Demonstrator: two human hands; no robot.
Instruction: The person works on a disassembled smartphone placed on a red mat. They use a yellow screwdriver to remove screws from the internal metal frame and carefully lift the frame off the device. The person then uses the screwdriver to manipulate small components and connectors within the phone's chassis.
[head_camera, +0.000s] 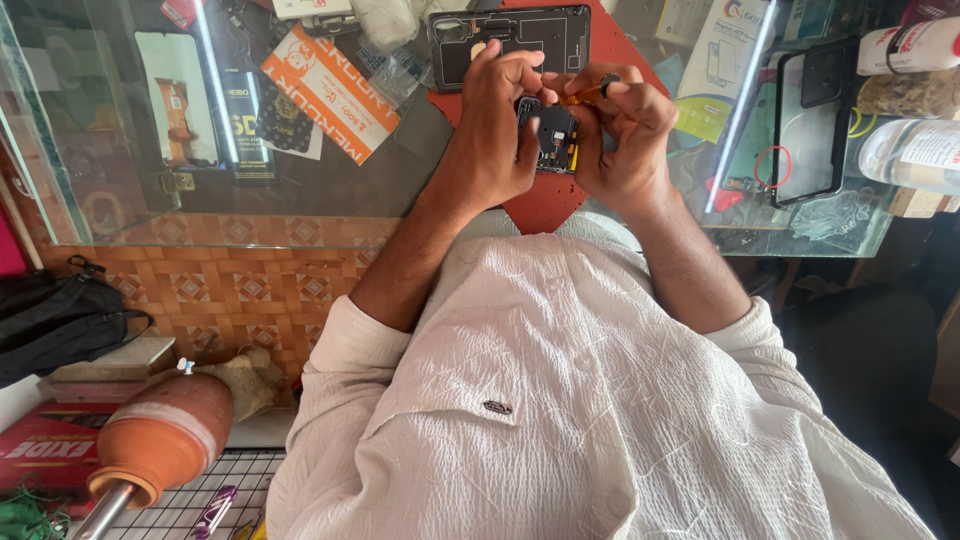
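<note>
Shirt (600, 400) first, since it fills the bottom of the view: white, crinkled, sleeves pushed up, both forearms reaching over the edge of a glass counter (330, 190).

Just past that, the left hand (495, 140) is curled around a small black phone part (553, 135) (looks like an inner frame or board cover with a bit of yellow along one edge), thumb on the near side and fingers closed over the top. The right hand (630, 135) pinches a little screwdriver (592, 92) with an orange shaft and black cap, fingers closed tight round it, tip hidden behind the knuckles. The part is held up between both hands, just over the red mat (545, 205), not lying on it.

To do this bit well, I'd say keep the left grip firm so the part can't twist, keep the driver square to the screw head, and press lightly, since those tiny screws strip easily.

Orientation: the part's long axis runs roughly away from the body, slightly tilted, with its open face toward the camera. The driver lies across it, cap pointing up and to the right.

Further out, an opened phone body (510, 40) lies on the mat, long axis left to right, insides up. A clear phone case (812, 120) sits off to the right.
</note>
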